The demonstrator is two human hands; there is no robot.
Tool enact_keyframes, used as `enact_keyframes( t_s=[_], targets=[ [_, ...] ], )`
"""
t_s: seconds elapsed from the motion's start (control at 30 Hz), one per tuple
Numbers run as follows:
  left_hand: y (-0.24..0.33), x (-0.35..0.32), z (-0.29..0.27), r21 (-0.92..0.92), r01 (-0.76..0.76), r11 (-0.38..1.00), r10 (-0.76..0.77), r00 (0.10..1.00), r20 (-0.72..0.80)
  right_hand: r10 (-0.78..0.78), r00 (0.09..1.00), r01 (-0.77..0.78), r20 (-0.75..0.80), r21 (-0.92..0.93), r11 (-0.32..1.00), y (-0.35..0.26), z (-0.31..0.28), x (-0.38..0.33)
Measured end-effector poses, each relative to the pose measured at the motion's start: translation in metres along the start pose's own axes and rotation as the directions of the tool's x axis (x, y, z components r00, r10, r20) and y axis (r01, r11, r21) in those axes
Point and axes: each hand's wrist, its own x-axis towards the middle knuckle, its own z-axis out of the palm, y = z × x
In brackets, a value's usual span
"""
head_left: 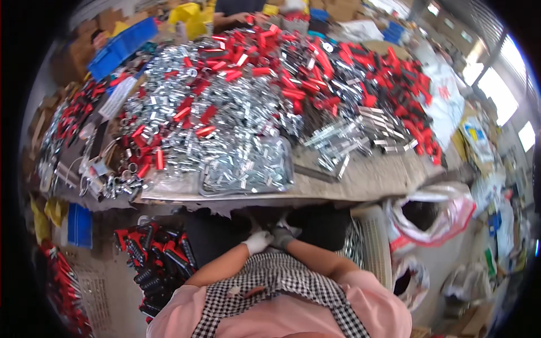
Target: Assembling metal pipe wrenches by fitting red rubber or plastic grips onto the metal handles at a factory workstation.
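Note:
My left hand (258, 241), in a white glove, rests low in front of me at the top of my black-and-white checked apron (270, 265). Close beside it is my right hand (282, 236), in a grey glove. Both are below the front edge of the table (372, 183), apart from the parts on it. Their fingers are small and blurred, and I make out nothing held. Nearest on the tabletop is a clear tray (290, 169) filled with small shiny metal pieces. Behind it spreads a large heap of metal pieces (236, 107) mixed with red parts (293, 93).
Red-and-black handle-like parts (163, 253) pile up at my left. To my right stand a pale plastic crate (375, 242) holding metal rods and an open white-and-red bag (462, 217). A blue bin (124, 48) sits far left. Another person's hands (253, 18) work across the table.

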Motion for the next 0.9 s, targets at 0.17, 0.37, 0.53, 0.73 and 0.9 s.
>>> enact_keyframes(
  t_s=[0.17,0.37,0.53,0.73,0.9],
  targets=[
    [0.086,-0.026,-0.04,-0.12,0.182,0.976,-0.199,0.968,-0.151,-0.059,0.976,0.06,-0.211,0.002,0.998,-0.011,-0.031,-0.017],
    [0.148,-0.048,-0.072,0.042,-0.222,0.974,0.22,0.888,-0.404,-0.187,0.886,0.179,-0.425,-0.059,0.982,-0.01,-0.044,-0.053],
    [0.202,-0.073,-0.129,-0.002,-0.479,0.878,0.417,0.766,-0.49,-0.264,0.903,0.36,-0.338,0.262,0.895,-0.066,-0.179,-0.162],
    [0.235,-0.071,-0.168,0.036,-0.414,0.91,0.361,0.745,-0.562,-0.039,0.521,-0.001,-0.852,-0.047,0.999,0.035,-0.278,-0.165],
    [0.248,-0.066,-0.173,0.053,-0.418,0.907,0.367,0.722,-0.587,-0.396,0.463,-0.189,-0.793,-0.525,0.83,0.094,-0.328,-0.129]
  ],
)
